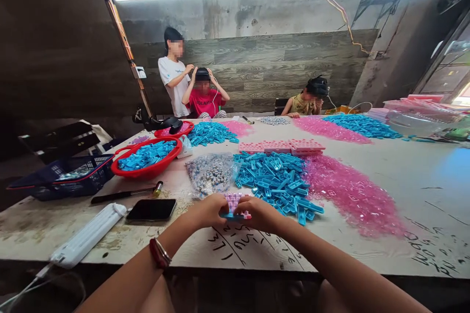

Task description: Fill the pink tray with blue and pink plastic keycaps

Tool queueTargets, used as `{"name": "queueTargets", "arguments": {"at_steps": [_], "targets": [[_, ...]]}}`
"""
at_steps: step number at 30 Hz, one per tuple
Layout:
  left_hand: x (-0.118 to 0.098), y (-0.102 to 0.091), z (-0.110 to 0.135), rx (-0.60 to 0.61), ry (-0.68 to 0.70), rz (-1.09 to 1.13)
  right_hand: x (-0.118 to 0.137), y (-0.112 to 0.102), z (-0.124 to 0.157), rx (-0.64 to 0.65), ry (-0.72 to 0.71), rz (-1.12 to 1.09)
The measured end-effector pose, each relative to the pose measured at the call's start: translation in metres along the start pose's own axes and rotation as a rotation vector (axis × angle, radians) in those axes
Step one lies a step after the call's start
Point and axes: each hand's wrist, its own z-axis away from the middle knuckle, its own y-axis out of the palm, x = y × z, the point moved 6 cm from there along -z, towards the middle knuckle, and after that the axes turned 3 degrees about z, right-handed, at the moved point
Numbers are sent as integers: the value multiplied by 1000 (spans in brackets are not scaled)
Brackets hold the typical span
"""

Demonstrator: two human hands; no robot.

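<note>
Near the table's front edge, my left hand point(208, 209) and my right hand point(261, 211) meet with curled fingers. Between them they grip a narrow blue plastic piece point(232, 216), with a bit of pink showing at its right end. Just behind it a pink and white piece with a grid of small cells point(234, 199) shows between the hands; whether it is joined to the blue piece I cannot tell. Beyond my right hand lies a heap of blue plastic pieces point(273, 178). A clear bag of small beads point(212, 173) sits beyond my left hand.
Clear pink pieces point(352, 195) spread at right, behind them stacked pink trays point(282, 146). At left are a red basin point(147, 171) of blue pieces, a navy basket point(79, 181), a hammer point(127, 194), a phone point(152, 210) and a white power strip point(88, 237). Several people are across the table.
</note>
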Motion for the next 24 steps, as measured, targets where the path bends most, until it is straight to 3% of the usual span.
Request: {"name": "queueTargets", "arguments": {"at_steps": [9,20,24], "targets": [[15,0,3,-46,-88,63,-2,-1,-1,6,56,40],[9,3,8,-110,-88,-10,5,-2,-2,34,2,104],[13,7,8,-108,-89,-33,11,1,-5,112,12,154]]}}
